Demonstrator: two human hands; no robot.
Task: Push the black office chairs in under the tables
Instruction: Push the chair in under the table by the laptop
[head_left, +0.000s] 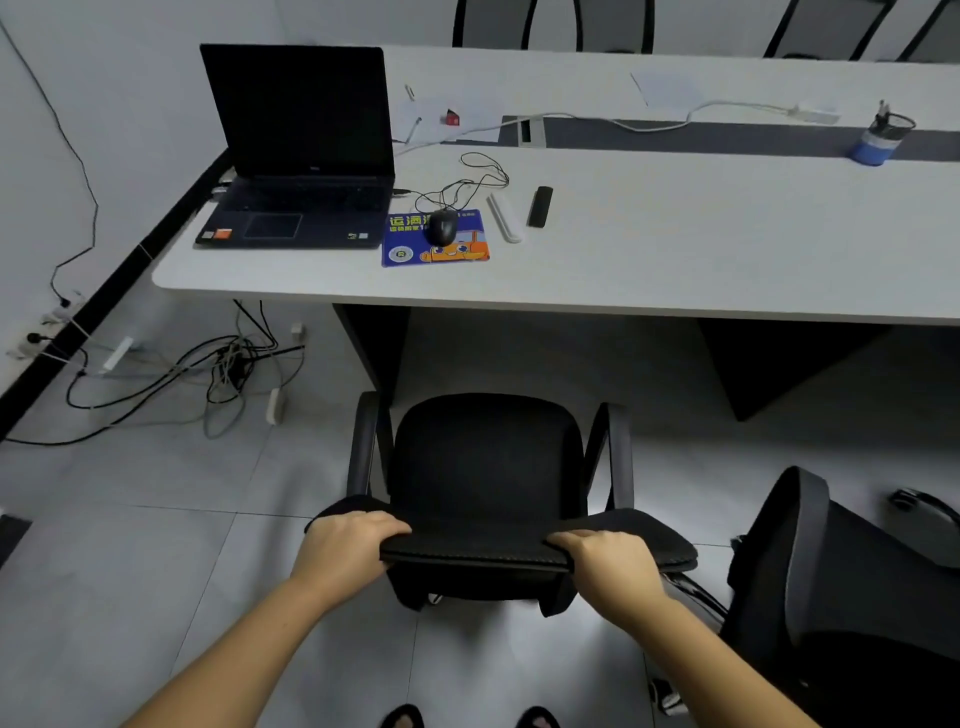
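A black office chair (485, 462) stands in front of me, facing the long white table (675, 249), its seat short of the table's front edge. My left hand (345, 545) grips the left part of the chair's backrest top. My right hand (610, 564) grips the right part of the same backrest top. A second black chair (841, 587) stands at my right, turned away from the table.
On the table lie an open laptop (301, 150), a mouse (441, 227) on a blue pad, a black remote (540, 206) and a pen cup (880, 137). Tangled cables (218, 369) and a power strip lie on the floor at the left. More chairs stand behind the table.
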